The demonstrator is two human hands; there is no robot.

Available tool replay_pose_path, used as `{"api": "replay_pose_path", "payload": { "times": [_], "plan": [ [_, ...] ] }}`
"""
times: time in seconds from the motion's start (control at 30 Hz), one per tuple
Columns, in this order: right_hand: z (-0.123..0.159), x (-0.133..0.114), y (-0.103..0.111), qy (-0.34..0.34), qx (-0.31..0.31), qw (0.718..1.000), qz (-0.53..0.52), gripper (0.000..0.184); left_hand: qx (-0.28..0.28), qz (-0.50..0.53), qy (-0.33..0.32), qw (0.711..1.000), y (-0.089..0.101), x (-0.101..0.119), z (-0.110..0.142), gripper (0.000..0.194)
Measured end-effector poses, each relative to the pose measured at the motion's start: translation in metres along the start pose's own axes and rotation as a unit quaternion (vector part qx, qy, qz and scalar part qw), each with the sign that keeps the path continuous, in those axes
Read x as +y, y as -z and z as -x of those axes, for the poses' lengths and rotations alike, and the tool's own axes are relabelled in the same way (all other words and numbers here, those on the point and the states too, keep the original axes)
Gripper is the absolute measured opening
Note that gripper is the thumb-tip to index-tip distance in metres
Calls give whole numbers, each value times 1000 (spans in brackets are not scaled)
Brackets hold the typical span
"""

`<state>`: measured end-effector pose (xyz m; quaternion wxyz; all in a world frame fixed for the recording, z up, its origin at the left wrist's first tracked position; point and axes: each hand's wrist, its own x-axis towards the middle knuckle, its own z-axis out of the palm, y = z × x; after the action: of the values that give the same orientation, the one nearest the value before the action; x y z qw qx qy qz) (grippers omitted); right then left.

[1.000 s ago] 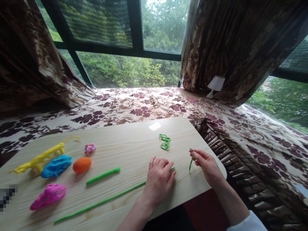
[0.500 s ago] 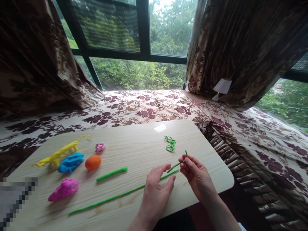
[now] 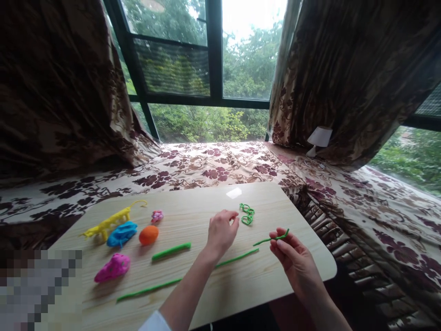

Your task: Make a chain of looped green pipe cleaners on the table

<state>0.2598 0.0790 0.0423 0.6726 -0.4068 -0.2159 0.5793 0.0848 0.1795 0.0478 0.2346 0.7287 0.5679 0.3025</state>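
My right hand pinches a thin green clay strip between thumb and fingers, above the right part of the table; the strip's far end bends upward. My left hand is over the middle of the table with its fingers a little apart and nothing seen in them. Just beyond its fingertips lies a curly chain of green clay loops. Under my left forearm runs a long thin green clay roll, partly hidden. A shorter, thicker green clay roll rests to the left.
On the table's left side are a yellow clay animal, a blue clay figure, an orange clay ball, a magenta clay figure and a small pink clay piece. A white lamp stands by the curtain.
My left hand has moved away from the strip, forward toward the green loops. My right hand keeps the strip and sits slightly farther right. The view has tilted up and shifted left.
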Motion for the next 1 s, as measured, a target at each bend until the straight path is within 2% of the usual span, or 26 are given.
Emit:
{"api": "replay_pose_path", "payload": {
  "times": [0.13, 0.23, 0.37, 0.47, 0.57, 0.67, 0.83, 0.93, 1.0],
  "plan": [
    [5, -8, 13, -5, 8, 1000, -6, 30, -28, -40, 76, 996, -15, -6, -48, 28],
    [4, -12, 23, -9, 23, 1000, -4, 27, -50, -55, 126, 989, -26, -6, -73, 31],
    [-2, -12, 29, -6, 55, 998, -7, 29, -79, -46, 156, 983, -39, 1, -93, 32],
    [-10, -13, 30, 3, 63, 998, -4, 33, -99, -6, 151, 983, -41, 9, -98, 32],
    [-19, -19, 28, 27, 49, 998, 35, 35, -113, 67, 119, 984, -32, 19, -87, 31],
    [-26, -30, 15, 74, 4, 992, 104, 32, -107, 148, 80, 980, -12, 30, -61, 32],
    [-26, -39, -31, 104, -101, 963, 226, 31, -94, 248, 57, 962, 27, 40, -8, 28],
    [-22, -29, -56, 85, -161, 933, 310, 29, -87, 326, 68, 939, 44, 39, 15, 21],
    [-19, -21, -68, 79, -196, 911, 353, 21, -74, 345, 82, 932, 53, 36, 26, 18]
  ]
}}
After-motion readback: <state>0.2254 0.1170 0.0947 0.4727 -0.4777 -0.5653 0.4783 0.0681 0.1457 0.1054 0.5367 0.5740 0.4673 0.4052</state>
